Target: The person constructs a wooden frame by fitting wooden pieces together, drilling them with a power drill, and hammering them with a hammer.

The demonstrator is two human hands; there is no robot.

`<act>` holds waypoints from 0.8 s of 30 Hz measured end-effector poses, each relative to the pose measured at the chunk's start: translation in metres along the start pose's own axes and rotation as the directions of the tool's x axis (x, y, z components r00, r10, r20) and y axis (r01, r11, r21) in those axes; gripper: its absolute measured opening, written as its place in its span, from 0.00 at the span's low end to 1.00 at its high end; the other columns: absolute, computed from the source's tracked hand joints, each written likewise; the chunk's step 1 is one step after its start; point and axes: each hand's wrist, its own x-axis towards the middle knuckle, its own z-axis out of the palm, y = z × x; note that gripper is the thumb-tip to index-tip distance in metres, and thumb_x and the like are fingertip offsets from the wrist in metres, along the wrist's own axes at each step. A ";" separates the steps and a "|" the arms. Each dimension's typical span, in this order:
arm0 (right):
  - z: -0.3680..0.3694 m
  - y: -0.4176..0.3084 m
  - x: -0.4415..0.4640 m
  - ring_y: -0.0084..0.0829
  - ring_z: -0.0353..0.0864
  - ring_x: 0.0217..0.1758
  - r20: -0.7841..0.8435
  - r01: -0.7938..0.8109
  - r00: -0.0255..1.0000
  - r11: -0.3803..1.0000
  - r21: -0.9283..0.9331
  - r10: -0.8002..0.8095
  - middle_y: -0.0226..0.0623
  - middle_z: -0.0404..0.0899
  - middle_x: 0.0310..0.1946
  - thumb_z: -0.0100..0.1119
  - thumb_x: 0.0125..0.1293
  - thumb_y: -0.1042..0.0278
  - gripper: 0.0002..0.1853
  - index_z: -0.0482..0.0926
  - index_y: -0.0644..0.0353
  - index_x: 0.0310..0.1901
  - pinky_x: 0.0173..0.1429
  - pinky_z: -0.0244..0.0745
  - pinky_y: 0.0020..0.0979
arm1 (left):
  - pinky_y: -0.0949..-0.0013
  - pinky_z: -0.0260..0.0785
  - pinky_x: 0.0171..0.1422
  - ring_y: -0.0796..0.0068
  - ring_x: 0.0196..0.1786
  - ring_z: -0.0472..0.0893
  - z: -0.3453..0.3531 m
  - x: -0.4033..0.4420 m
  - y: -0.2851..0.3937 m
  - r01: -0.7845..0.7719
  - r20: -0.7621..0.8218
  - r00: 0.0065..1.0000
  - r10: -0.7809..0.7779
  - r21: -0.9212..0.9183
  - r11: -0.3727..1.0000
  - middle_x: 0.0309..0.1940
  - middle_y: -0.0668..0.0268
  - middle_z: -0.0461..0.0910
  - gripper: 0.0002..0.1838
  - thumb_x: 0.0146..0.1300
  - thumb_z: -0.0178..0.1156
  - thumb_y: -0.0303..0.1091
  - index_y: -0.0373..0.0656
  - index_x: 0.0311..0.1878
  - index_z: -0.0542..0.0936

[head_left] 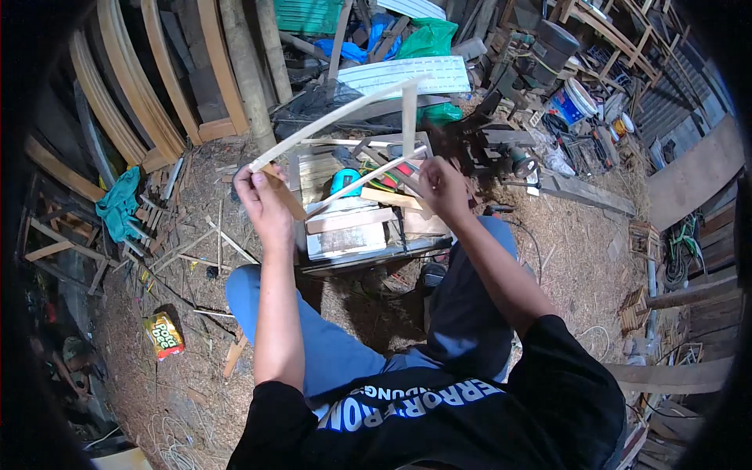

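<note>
A four-sided frame of thin pale wooden strips [345, 110] is held up in front of me. My left hand [260, 196] is closed around its left corner, where a darker short wooden piece [286, 194] joins the long strip. My right hand [444, 186] is curled, fingers pinched, just beside the frame's lower right end; whatever they hold, if anything, is hidden. Below the frame a low worktable [376, 257] carries a turquoise tape measure [345, 182], a short wooden block [392, 197] and a wooden piece [350, 220] lying on a white board [345, 241].
Curved wooden frames [129, 78] lean at the upper left. A green cloth [119, 204] and a snack packet [163, 337] lie on the shaving-strewn floor. To the right are a white bucket [580, 100], a power tool [520, 162] and a long timber [587, 194].
</note>
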 end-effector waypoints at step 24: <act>-0.010 0.068 -0.014 0.57 0.84 0.43 0.040 -0.114 0.990 0.929 -0.352 0.136 0.57 0.83 0.37 0.58 0.66 0.66 0.13 0.77 0.65 0.46 0.47 0.78 0.49 | 0.64 0.71 0.56 0.70 0.44 0.76 -0.008 -0.006 0.010 0.061 0.035 0.998 -0.057 -0.149 0.987 0.44 0.59 0.77 0.12 0.82 0.46 0.38 0.44 0.60 0.65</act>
